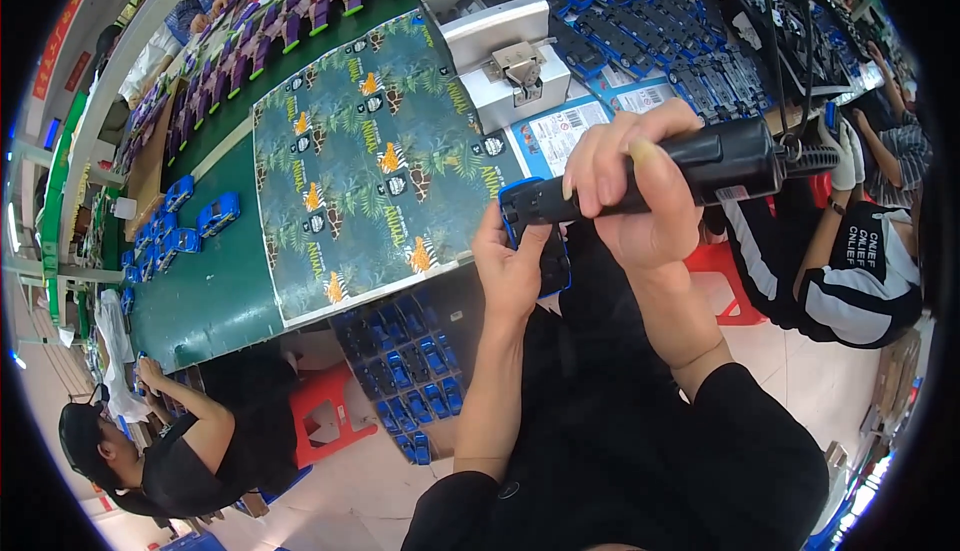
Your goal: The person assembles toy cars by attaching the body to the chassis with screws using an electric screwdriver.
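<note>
Green worktable (222,296) spreads behind, jungle-print sheet (345,176) on top, silver machine (492,103) beside sheet's far right corner. Our right hand (640,186) wraps closed around black cylindrical driver (722,163), fingers curled over its grip. Our left hand (508,269) pinches blue-edged black toy car piece (555,265), thumb on its face, near table edge before our body. Driver's nose reaches over piece; whether tip touches, we cannot tell. Blue car parts (640,26) lie in rows right of machine.
</note>
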Demonstrator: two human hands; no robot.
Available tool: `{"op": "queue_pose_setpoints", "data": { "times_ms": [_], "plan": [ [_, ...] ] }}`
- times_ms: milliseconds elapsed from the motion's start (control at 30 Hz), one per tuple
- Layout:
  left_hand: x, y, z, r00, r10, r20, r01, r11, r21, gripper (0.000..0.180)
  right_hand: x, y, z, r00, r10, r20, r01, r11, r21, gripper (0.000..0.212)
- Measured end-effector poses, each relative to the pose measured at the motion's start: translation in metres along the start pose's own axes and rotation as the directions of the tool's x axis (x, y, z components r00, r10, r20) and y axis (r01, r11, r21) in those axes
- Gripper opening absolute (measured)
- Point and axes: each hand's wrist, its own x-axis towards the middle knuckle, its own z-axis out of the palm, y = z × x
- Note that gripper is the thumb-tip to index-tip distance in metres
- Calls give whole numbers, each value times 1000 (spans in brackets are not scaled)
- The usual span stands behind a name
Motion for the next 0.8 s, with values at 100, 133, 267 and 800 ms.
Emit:
{"op": "queue_pose_setpoints", "data": {
  "times_ms": [100, 133, 267, 800],
  "plan": [
    [-1, -5, 5, 999, -39, -38, 38, 999, -11, 28, 0, 2, -6, 998, 14, -56, -13, 1000, 29, 14],
    [0, -6, 6, 998, -41, -40, 39, 998, -41, 26, 1, 0, -9, 998, 17, -55, -15, 999, 29, 14],
    [4, 1, 2, 988, -153, -27, 143, 962, -235, 23, 13, -16, -28, 992, -128, -6, 128, 991, -24, 21],
    [11, 2, -7, 996, -31, -80, 38, 996, 84, 22, 27, -20, -48, 974, -204, 99, 201, 979, 38, 15]
  ]
}}
